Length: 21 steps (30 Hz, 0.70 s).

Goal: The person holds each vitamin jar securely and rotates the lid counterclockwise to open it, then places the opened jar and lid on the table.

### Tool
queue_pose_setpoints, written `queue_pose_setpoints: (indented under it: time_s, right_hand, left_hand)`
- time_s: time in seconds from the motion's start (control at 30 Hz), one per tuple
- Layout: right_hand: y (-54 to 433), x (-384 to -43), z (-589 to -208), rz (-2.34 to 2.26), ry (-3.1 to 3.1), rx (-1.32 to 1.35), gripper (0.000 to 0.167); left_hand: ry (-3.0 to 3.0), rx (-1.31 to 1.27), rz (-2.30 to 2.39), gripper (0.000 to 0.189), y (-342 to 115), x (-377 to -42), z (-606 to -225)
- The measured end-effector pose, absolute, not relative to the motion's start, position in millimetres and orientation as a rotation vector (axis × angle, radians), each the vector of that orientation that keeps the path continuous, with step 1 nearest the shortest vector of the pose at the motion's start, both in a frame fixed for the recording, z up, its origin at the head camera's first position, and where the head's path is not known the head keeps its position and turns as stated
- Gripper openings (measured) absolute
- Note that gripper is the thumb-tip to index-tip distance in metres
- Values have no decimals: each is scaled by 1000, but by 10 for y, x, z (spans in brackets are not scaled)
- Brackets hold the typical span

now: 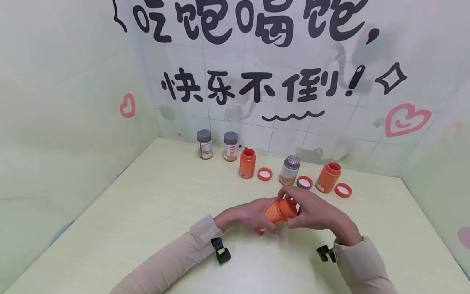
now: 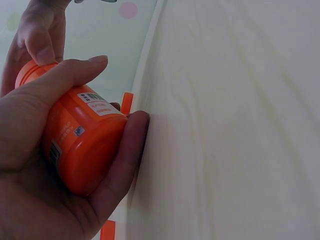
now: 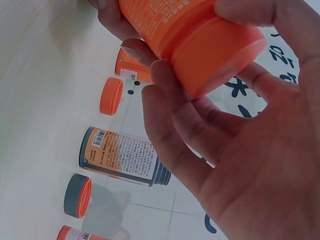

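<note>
In the head view my left hand (image 1: 253,213) grips an orange bottle (image 1: 272,212) that tilts to the right above the table. My right hand (image 1: 317,209) holds the orange cap (image 1: 288,207), which sits on the bottle's mouth. From the left wrist, the bottle's base and labels (image 2: 97,102) show, with the left thumb across its side and fingers beneath. The right wrist view has the right thumb and fingers about the ribless orange cap (image 3: 215,55); part of the left hand (image 3: 115,20) appears behind the bottle.
At the back stand two grey-capped bottles (image 1: 204,145), an uncapped orange bottle (image 1: 247,164), a grey bottle with a patterned seal (image 1: 289,171) and another uncapped orange bottle (image 1: 329,178). Loose caps, one orange (image 1: 264,174), one grey (image 1: 304,182), one orange (image 1: 343,190), lie beside them. Walls enclose the table (image 1: 165,183).
</note>
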State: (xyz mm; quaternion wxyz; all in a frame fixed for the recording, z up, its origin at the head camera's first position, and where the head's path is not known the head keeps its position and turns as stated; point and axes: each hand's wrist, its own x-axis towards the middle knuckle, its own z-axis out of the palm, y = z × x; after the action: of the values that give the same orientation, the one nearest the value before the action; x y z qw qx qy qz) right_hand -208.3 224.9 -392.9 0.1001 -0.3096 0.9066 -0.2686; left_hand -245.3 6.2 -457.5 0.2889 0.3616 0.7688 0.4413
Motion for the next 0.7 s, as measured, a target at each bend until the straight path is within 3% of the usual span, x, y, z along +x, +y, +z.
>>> queue_pose_setpoints:
  time_s: [0.43,0.7]
  right_hand:
    - [2269,-2070,-3917,-830,2685,-1028,48]
    - [2219,-2089,-3913,-931,2687,-1048,19]
  left_hand:
    - [2004,918,1217,54,48,-2437,-4568]
    - [2030,940,1202,56,49,-2452,-4576]
